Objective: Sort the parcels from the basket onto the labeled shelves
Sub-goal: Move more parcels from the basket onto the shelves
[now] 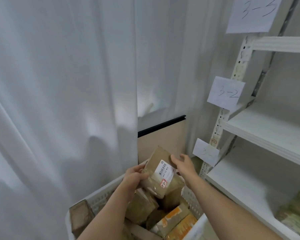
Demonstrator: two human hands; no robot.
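Note:
Above the white perforated basket (100, 196) I hold up a brown cardboard parcel (158, 163) with a white barcode label and a small red-edged sticker reading 3-2-something. My left hand (136, 177) grips its left edge. My right hand (184, 163) rests against its right edge, fingers lightly curled round it. Several more brown and orange parcels (173, 220) lie in the basket below. The white shelf rack (267, 130) stands to the right, with paper labels 3-3 (255, 13), 3-2 (226, 92) and a partly readable 3- (205, 152) on its post.
White curtains (59, 101) hang on the left and behind. A beige panel with a black top edge (161, 137) stands behind the basket. A parcel (294, 215) lies on the lowest shelf at bottom right.

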